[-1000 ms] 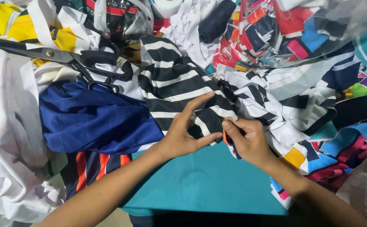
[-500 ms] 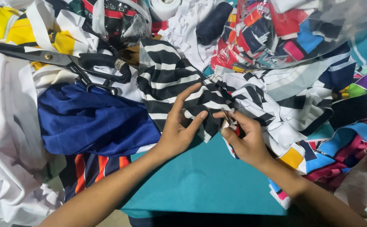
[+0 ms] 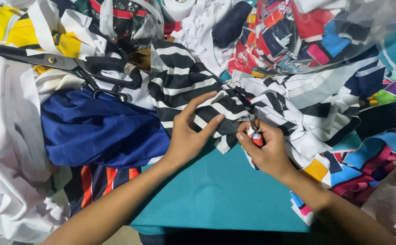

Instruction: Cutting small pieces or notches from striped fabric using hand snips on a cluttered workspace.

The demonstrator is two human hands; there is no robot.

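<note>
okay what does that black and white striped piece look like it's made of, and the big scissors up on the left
Striped piece: looks like a soft knit cloth, matte, since it folds and bunches loosely under the left hand; the exact fibre can't be told. Big scissors: blades look like bare grey metal with a dull sheen and a brass-coloured pivot screw; the handle loops are black, probably painted or coated.

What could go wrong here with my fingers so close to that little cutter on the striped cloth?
The right hand works a small red-handled cutter close to the left hand fingertips pressing the black-and-white striped fabric; a slip might nick them. The large scissors lie half-buried in loose cloth, easy to snag or knock.
</note>
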